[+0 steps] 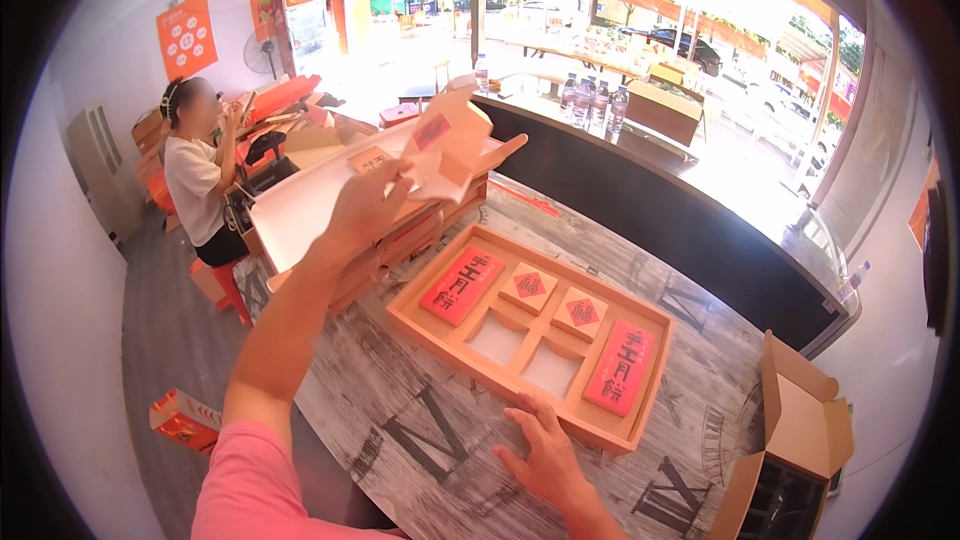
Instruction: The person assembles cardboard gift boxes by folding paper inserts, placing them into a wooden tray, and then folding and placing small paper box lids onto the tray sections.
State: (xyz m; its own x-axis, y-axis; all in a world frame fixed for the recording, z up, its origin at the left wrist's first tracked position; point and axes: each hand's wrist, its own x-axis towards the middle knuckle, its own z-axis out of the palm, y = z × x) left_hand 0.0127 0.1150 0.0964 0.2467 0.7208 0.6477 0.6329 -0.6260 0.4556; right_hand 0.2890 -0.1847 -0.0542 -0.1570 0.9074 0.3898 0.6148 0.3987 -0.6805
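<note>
Left hand (370,205) pinches the pale carton (460,137), judged light, creasable, best held by edges; right hand (548,458) splayed, empty.

Black characters (622,368) on red boxes (462,286)

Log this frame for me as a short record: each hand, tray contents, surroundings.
Left hand: raised at a pale folded carton, grip unclear
Right hand: fingers spread at the near edge of the tray, contact unclear
Tray contents: red packs at both ends; two small square boxes and two white-bottomed compartments between
Surface: grey wood-look table
Lower right: open brown box
Background: seated person, left; bottles on counter
</note>
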